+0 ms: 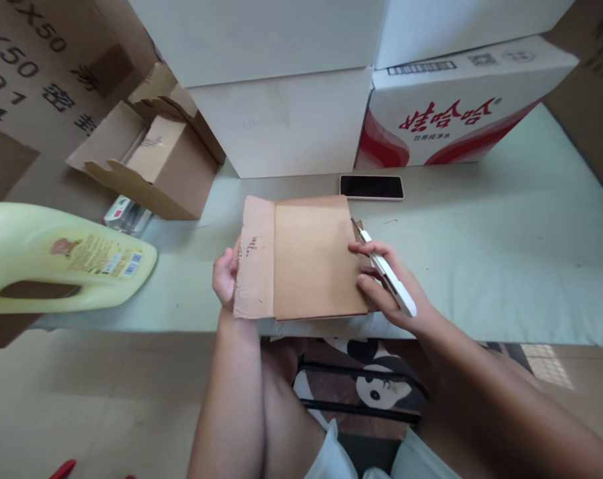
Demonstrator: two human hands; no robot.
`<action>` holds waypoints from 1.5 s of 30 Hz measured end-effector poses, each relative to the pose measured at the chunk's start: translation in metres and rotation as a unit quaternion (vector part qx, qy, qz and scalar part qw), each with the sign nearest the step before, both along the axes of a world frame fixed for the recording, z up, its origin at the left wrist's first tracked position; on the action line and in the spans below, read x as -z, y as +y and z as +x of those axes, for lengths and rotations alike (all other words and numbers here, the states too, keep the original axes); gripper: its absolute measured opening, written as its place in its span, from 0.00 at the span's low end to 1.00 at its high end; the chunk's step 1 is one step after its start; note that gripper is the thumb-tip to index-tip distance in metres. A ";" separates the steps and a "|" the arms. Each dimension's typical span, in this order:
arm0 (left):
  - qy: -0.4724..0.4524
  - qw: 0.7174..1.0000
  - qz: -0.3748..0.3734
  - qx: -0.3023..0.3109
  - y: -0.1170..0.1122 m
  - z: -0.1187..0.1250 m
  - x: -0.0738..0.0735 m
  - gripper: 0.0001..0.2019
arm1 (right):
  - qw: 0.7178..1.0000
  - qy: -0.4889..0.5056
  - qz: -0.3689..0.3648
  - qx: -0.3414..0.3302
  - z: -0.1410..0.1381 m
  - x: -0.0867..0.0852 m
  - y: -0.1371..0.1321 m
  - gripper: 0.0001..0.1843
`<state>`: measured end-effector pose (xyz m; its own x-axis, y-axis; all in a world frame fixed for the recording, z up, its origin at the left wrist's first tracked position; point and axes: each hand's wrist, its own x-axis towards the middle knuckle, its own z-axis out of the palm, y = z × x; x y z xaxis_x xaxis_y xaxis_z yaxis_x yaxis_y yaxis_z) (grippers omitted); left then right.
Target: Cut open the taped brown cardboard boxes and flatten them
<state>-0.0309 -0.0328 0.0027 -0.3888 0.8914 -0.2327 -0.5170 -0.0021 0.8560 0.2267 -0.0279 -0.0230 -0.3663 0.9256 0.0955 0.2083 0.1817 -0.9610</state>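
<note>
A brown cardboard box (314,259), with a pale creased flap along its left side, lies near the table's front edge. My left hand (225,276) grips that flap side, the thumb showing and the other fingers hidden behind the cardboard. In my right hand (393,286) is a white utility knife (388,273), its dark blade out and pointing up and left past the box's right edge. Fingertips of the same hand touch the right side of the box.
Behind the box lies a phone (371,187) in front of stacked white cartons (281,126). An open cardboard box (176,166), a small clear package (126,214) and a large yellow-green jug (66,259) stand to the left. Pale cloth covers the table (520,266).
</note>
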 end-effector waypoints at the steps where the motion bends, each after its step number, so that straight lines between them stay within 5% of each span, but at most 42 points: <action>1: 0.002 1.000 -0.001 -0.003 0.000 0.000 0.000 0.17 | 1.000 0.000 -0.002 -0.001 0.000 -0.001 0.000 0.20; 45: -0.067 0.996 0.026 -0.048 0.004 0.005 0.003 0.11 | 1.000 -0.010 0.011 -0.004 -0.001 -0.004 -0.001 0.18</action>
